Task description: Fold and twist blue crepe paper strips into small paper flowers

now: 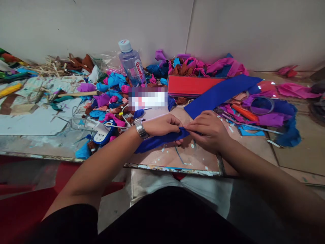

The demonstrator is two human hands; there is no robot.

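Observation:
A long strip of dark blue crepe paper (pixel 220 93) runs from the upper right down to my hands, and its gathered part (pixel 154 140) lies under my left wrist. My left hand (pixel 166 126), with a metal watch (pixel 141 128) on the wrist, is closed on the strip between thumb and fingers. Close against it, my right hand (pixel 209 131) pinches the same paper at the fold. The fingertips of both hands nearly meet there. What lies within the pinch is hidden.
Behind my hands stand a red box (pixel 194 84) and a clear plastic bottle (pixel 132 64) with a white cap. Crumpled paper flowers (pixel 111 81) are heaped at left. A power strip (pixel 103 134), an orange cutter (pixel 245 113) and a tape roll (pixel 262 105) lie on the table (pixel 198 157).

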